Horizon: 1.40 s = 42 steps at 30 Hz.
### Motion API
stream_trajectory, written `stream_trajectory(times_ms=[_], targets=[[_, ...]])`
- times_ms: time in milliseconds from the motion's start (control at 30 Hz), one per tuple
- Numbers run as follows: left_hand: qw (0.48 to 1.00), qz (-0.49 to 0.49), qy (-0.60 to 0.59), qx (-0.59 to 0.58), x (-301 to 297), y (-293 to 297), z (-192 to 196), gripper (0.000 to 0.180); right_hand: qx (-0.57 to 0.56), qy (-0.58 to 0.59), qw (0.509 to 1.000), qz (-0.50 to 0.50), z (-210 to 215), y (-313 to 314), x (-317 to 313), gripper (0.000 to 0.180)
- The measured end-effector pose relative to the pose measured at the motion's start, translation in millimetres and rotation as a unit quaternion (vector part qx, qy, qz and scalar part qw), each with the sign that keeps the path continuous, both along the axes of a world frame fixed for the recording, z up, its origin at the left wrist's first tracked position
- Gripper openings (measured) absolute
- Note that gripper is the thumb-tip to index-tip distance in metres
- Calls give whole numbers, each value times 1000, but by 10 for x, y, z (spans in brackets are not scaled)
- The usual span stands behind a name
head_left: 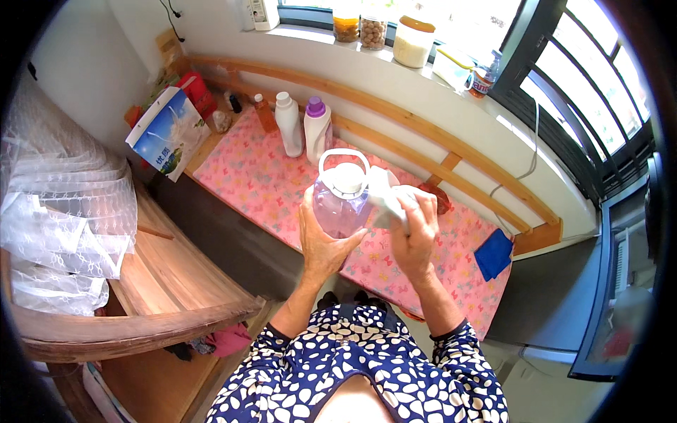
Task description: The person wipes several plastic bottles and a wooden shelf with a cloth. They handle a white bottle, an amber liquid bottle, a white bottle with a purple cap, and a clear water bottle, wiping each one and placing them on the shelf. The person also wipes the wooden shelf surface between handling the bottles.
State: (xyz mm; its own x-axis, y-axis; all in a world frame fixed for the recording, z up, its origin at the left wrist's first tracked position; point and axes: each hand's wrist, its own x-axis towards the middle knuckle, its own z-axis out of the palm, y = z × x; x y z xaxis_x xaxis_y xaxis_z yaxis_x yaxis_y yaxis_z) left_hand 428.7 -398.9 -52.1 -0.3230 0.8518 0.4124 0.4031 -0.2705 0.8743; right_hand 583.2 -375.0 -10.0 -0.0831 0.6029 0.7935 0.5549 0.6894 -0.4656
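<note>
My left hand (323, 248) is wrapped round the lower side of a see-through purple water jug (341, 215) with a white lid and a white carrying loop. The jug is held up over a bench with a pink patterned cover (243, 173). In my right hand (416, 229) is a white cloth or wipe (381, 192), pinched and pressed to the jug's right side near the top. Just behind the jug stand a white bottle with a purple cap (318, 132), a white bottle with a white cap (289, 125) and a small amber bottle (265, 115).
A folded blue cloth (493, 254) lies at the bench's right end. A printed paper bag (169, 134) stands at the left end. Several jars, one of them with a cream filling (414, 44), line the windowsill. A wooden bed frame (141, 328) with white netting is at left.
</note>
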Motion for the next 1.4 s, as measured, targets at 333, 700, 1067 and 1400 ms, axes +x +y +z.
stream_trajectory(times_ms=[333,700,1067,1400], targets=[[980,-131,-138,-52,-102,-193,136,105,-368,369,845,125,20,-116,-295,20],[892,-182,-414,-11,-88,-147,100,77,-2,-78,995,64,-60,-428,-201,51],[891,-158,-423,-38,427,-233,247,75,-16,-12,997,79,143,-283,249,50],[916,-159,-368,36,544,-186,267,79,-96,33,973,205,296,71,378,52]])
